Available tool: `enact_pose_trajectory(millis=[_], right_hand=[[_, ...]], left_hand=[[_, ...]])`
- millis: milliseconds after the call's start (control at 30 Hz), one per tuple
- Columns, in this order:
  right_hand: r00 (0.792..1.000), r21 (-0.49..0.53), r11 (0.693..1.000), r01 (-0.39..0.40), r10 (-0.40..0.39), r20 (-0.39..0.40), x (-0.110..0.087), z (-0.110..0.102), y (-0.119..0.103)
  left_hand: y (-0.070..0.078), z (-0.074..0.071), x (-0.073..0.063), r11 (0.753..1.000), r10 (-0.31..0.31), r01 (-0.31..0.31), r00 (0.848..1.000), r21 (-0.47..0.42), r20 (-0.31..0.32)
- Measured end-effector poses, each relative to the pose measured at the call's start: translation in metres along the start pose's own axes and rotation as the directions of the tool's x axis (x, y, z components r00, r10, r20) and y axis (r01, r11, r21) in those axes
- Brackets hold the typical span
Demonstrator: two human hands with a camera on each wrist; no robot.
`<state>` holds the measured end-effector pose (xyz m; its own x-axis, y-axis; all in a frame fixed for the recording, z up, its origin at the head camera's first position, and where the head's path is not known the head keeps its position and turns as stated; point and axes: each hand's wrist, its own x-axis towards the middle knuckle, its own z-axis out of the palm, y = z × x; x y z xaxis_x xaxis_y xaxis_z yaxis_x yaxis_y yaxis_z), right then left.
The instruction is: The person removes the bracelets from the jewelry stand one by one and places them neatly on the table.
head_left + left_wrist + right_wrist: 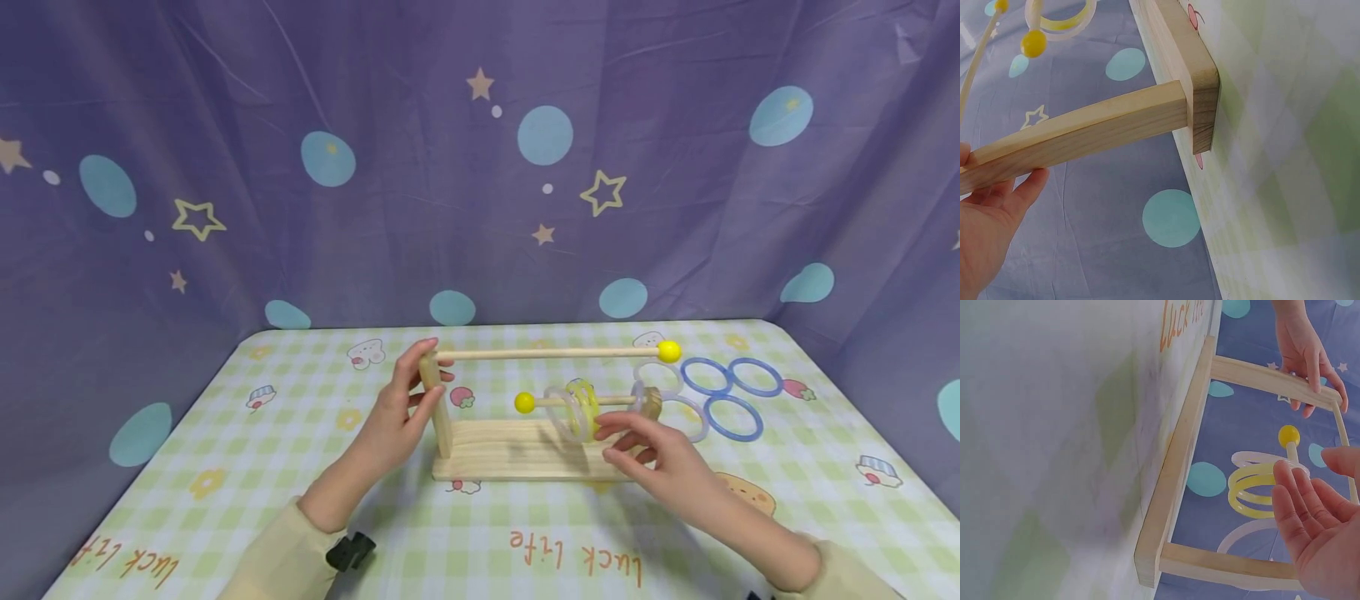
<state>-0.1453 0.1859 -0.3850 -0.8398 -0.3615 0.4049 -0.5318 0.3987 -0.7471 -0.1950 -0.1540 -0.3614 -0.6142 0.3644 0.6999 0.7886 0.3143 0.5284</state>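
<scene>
Checked tablecloth (420, 542): blue rings (731, 397) near wooden stand (510, 462).

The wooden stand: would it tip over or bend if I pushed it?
Probably not easily: the wooden stand rests on a long, flat base. Its thick posts likely won't bend, but the thin rods might flex a little.

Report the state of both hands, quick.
Left hand: closed, holding the wooden upright between thumb and fingers.
Right hand: open, close to the yellow rings; whether it touches them cannot be told.
</scene>
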Motion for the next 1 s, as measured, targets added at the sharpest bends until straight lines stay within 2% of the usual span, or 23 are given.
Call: enact_pose_trajectory(millis=[233,700,1000], right_hand=[[0.999,0.014,1.0,0.007,-0.008,0.039,0.002,0.005,-0.002],[0.985,0.071,0.997,0.013,-0.025,0.172,0.013,0.022,-0.005],[0.979,0.053,0.998,0.046,-0.056,0.198,0.018,0.03,-0.001]], left_hand=[[0.0,0.0,0.0,1.0,0.004,-0.004,1.0,0.005,-0.004],[-0.001,0.0,-0.001,1.0,0.004,-0.004,1.0,0.001,-0.002],[-0.001,0.0,0.0,1.0,-0.007,0.007,1.0,0.003,0.003]])
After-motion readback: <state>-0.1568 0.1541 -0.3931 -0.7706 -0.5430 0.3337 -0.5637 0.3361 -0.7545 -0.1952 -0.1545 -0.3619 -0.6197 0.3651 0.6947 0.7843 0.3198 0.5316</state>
